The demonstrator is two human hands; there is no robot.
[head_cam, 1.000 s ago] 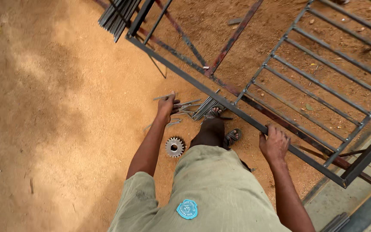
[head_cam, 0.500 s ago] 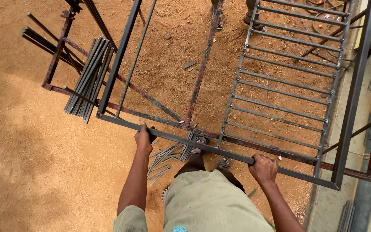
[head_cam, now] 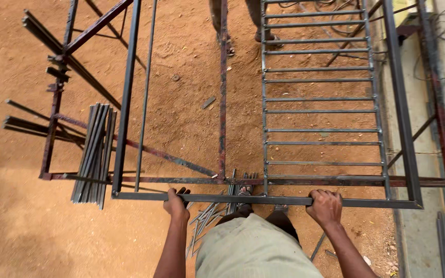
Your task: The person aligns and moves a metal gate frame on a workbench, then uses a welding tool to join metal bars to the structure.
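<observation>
Gripping the near rail of the grey metal frame point(head_cam: 127, 92), the left hand point(head_cam: 177, 204) and right hand point(head_cam: 325, 206) stay closed around it, set wider apart along the rail than half a second ago. Loose rods point(head_cam: 95, 150) lie just beside its left corner; bare dirt ground point(head_cam: 21, 226) opens leftward. Someone's feet point(head_cam: 243, 44), seemingly, stand beyond.

bar bundle point(head_cam: 92, 152) left on stand point(head_cam: 52, 118); gate frame point(head_cam: 263, 198) centre over dirt ground point(head_cam: 181, 108), rungs right; loose rods point(head_cam: 207, 216) beneath near edge
</observation>
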